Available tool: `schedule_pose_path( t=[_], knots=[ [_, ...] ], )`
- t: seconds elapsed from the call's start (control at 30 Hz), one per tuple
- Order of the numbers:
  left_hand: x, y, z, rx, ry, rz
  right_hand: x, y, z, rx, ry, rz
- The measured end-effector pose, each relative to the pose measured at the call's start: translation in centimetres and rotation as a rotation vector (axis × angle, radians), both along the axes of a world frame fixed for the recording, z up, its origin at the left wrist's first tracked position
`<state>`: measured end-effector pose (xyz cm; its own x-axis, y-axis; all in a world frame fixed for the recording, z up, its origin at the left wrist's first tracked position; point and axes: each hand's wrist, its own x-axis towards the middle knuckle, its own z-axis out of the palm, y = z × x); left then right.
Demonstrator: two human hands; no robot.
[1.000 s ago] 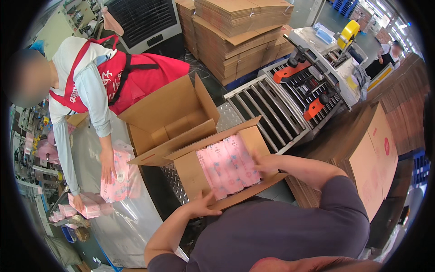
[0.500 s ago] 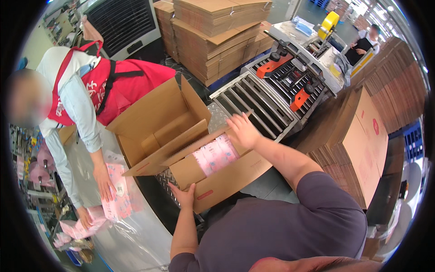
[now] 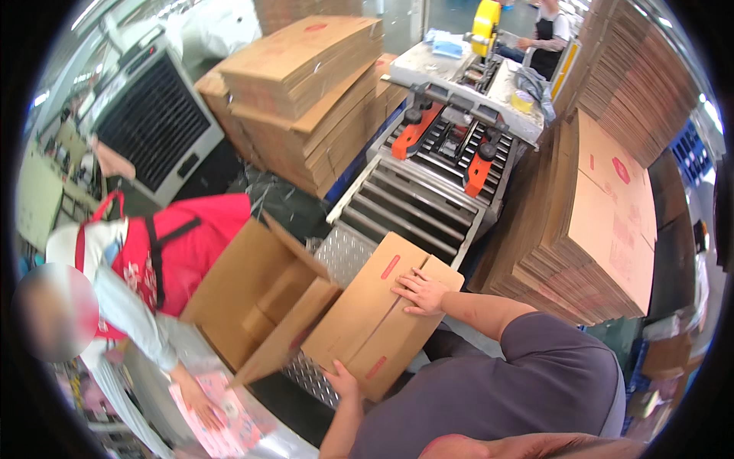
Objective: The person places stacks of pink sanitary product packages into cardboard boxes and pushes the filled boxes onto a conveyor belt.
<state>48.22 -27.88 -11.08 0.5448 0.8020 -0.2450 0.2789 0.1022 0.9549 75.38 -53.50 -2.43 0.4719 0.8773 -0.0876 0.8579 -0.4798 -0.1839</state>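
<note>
Open empty carton [image 3: 256, 294], roller conveyor [image 3: 417, 203], perhaps pink packets [image 3: 222, 417].

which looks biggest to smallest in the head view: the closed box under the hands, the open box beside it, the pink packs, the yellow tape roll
1. open box and closed box: look alike, unsure, as flaps and tilt differ
2. pink packs
3. yellow tape roll, though it sits farthest from the camera

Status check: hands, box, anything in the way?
Right hand flat on closed box top. Left hand at its near edge. Roller conveyor ahead, nothing on it. Open box touching on left.
</note>
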Motion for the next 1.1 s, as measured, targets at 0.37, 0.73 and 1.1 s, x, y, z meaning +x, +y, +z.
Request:
schedule_pose_path(
  t=[0.37,0.73,1.1],
  knots=[
    [26.2,-12.8,2.4,-0.175,-0.159,0.059,24.1,-7.1,1.5,-0.094,-0.022,-0.290],
    [50.4,-17.8,4.9,-0.231,-0.080,-0.110,45.4,-14.6,0.2,-0.024,-0.060,-0.420],
    [37.0,-21.1,-0.9,-0.721,0.369,-0.922,29.1,-6.5,0.1,0.543,0.042,-0.563]
  ],
)
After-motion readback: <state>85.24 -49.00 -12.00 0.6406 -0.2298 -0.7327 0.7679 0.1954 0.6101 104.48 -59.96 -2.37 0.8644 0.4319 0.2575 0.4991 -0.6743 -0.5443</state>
